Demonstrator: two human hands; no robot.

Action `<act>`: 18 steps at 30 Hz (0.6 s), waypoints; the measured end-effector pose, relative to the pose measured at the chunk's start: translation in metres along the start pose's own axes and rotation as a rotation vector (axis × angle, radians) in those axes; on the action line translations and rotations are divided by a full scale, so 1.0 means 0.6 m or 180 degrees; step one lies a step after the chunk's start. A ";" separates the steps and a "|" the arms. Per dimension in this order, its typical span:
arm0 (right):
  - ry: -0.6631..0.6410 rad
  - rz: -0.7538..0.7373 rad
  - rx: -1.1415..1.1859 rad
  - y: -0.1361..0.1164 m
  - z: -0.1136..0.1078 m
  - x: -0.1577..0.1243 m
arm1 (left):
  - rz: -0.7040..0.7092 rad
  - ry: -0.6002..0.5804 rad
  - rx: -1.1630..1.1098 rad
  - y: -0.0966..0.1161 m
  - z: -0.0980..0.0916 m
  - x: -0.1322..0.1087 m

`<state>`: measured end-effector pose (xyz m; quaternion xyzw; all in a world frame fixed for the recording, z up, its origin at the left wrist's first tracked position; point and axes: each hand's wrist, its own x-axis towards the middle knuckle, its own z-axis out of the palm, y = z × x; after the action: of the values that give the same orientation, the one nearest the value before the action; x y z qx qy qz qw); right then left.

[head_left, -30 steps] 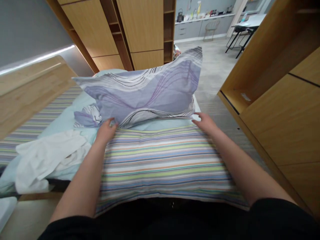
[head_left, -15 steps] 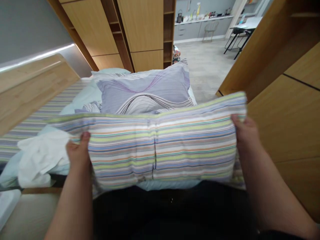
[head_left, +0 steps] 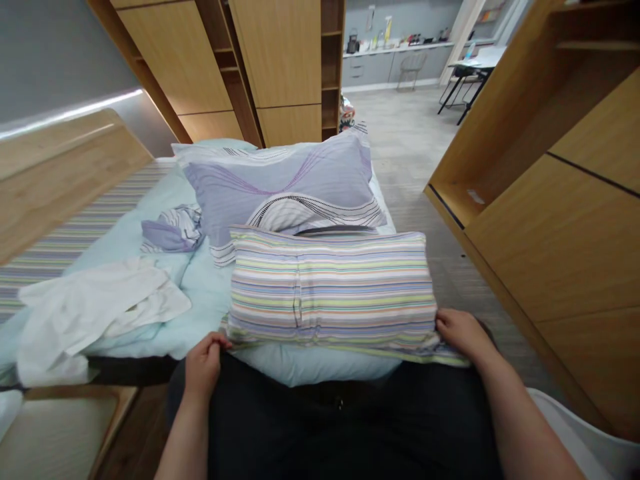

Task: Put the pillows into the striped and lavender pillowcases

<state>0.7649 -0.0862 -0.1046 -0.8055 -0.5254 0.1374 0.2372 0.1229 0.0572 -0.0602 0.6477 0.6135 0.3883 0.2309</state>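
A striped pastel pillowcase (head_left: 333, 290) lies on a pale blue pillow (head_left: 315, 367), whose near end sticks out uncovered towards me. My left hand (head_left: 204, 365) pinches the case's near left corner. My right hand (head_left: 463, 333) grips its near right corner, with the fabric bunched under the fingers. Beyond them, a lilac wave-patterned pillow (head_left: 285, 190) rests on the light blue bedsheet (head_left: 200, 300), touching the far edge of the striped case. A crumpled lilac-and-white cloth (head_left: 173, 230) lies to its left.
A white crumpled cloth (head_left: 90, 313) lies on the sheet at left, beside a wooden bed frame (head_left: 60, 160). Wooden wardrobe panels (head_left: 550, 227) stand on the right. A grey floor (head_left: 410, 147) runs past the bed towards a far counter (head_left: 400, 50).
The striped pillow has dropped from held up before me to lying on the bed. My hands have moved to its near corners, and the pale pillow end now shows.
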 end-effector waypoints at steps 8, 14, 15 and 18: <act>0.0545 -0.1209 -0.0022 -0.232 0.007 0.052 | 0.1463 -0.0498 0.0957 0.091 0.098 0.075; 0.0246 -0.2410 -0.0166 -0.394 0.193 -0.058 | 0.2264 -0.0841 0.1156 0.158 0.219 0.030; 0.0261 -0.2418 -0.0167 -0.397 0.214 -0.078 | 0.2350 -0.0903 0.1116 0.159 0.227 0.018; 0.0220 -0.2431 -0.0193 -0.395 0.229 -0.111 | 0.2612 -0.0987 0.0802 0.150 0.229 -0.003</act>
<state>0.4878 -0.0346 -0.0982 -0.5626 -0.7831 -0.0037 0.2649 0.2866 0.0672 -0.0720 0.9107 0.3067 0.2685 0.0664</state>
